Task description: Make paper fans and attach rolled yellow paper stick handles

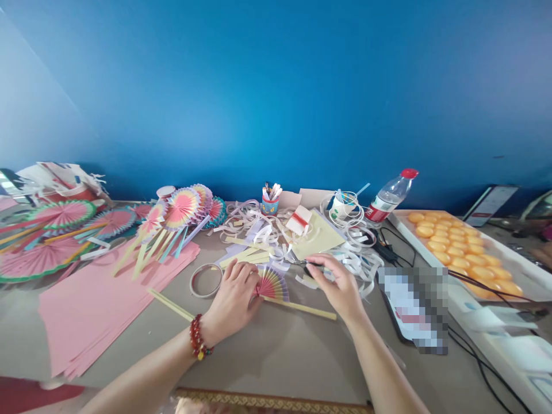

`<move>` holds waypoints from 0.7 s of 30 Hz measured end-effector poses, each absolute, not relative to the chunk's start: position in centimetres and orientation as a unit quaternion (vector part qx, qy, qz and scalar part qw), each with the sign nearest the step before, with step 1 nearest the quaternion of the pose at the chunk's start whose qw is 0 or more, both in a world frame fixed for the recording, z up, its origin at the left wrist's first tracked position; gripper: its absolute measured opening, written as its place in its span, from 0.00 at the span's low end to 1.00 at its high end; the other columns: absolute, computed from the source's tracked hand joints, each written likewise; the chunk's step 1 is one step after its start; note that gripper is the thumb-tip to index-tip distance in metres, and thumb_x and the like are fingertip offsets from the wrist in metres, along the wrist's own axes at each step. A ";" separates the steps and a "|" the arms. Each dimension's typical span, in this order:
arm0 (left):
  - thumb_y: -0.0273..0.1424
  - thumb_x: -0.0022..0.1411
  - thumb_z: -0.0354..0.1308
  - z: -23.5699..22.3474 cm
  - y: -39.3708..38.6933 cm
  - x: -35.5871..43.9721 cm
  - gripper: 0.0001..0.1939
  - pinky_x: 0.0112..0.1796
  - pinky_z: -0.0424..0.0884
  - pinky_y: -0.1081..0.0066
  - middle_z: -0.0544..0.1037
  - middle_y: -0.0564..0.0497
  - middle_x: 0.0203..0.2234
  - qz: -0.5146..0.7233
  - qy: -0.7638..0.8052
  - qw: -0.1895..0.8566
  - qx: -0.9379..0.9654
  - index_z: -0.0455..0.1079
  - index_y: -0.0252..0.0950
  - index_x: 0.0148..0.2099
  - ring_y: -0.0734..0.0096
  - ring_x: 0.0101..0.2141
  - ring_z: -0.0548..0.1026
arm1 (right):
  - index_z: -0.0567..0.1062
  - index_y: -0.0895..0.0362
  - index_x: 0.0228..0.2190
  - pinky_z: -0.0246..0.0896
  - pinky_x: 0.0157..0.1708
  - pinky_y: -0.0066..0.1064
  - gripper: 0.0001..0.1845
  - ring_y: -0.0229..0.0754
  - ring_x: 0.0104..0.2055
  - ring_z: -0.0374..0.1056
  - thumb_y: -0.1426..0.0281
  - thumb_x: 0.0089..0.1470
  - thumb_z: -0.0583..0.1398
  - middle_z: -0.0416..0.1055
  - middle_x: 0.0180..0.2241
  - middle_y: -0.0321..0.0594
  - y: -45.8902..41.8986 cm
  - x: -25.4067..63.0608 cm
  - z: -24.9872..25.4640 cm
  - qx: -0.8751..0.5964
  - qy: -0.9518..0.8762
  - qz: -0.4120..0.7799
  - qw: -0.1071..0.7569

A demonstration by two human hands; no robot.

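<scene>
My left hand [235,296], with a red bead bracelet at its wrist, lies closed on the pleated paper fan [274,283]. The fan is purple, yellow and pink, half spread on the table. Pale yellow paper strips form its handles, one strip [304,309] reaching right and another [170,303] showing left of my wrist. To the fan's right is my right hand [340,287], thumb and fingers bent around a small dark object [307,271] that I cannot make out. A roll of tape [206,280] lies flat beside my left hand.
Pink paper sheets [99,305] and finished fans [183,208] cover the left side. Curled white paper strips [259,227] and a pen cup [270,202] are behind my hands. At right are a plastic bottle [390,195], a phone [399,310], cables and a tray [535,279] of yellow-orange rounded pieces.
</scene>
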State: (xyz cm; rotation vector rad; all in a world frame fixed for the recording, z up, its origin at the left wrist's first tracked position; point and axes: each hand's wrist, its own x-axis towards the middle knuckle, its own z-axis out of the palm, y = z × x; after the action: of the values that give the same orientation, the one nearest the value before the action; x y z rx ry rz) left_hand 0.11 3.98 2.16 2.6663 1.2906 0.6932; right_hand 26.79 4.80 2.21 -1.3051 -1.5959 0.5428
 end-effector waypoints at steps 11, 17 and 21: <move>0.24 0.69 0.46 7.5 4.5 -7.7 0.12 0.48 0.66 0.61 0.77 0.49 0.38 0.116 0.399 0.038 0.909 0.71 0.38 0.39 0.63 0.43 0.72 | 0.78 0.52 0.33 0.69 0.43 0.38 0.11 0.48 0.41 0.75 0.60 0.61 0.59 0.78 0.37 0.42 4.5 26.5 2.4 -0.493 -0.696 0.156 0.498; 0.24 0.63 0.54 5.4 0.3 -13.5 0.11 0.50 0.67 0.58 0.75 0.46 0.45 0.015 0.433 0.045 0.900 0.71 0.39 0.46 0.57 0.49 0.70 | 0.78 0.51 0.35 0.66 0.44 0.37 0.09 0.49 0.43 0.73 0.63 0.63 0.59 0.77 0.39 0.42 3.8 26.1 2.5 -0.475 -0.713 0.187 0.480; 0.22 0.66 0.49 3.8 -0.7 -14.2 0.12 0.47 0.68 0.61 0.75 0.46 0.44 0.038 0.437 0.049 0.897 0.71 0.38 0.46 0.60 0.47 0.71 | 0.78 0.51 0.35 0.67 0.45 0.38 0.09 0.48 0.43 0.73 0.63 0.63 0.58 0.77 0.39 0.41 3.4 25.7 2.9 -0.470 -0.714 0.199 0.480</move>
State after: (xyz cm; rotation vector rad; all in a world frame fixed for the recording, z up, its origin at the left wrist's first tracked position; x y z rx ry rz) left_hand -14.16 -0.72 3.78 2.7342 1.3318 0.1169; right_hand 25.66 3.39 2.90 -1.1475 -1.7412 0.4867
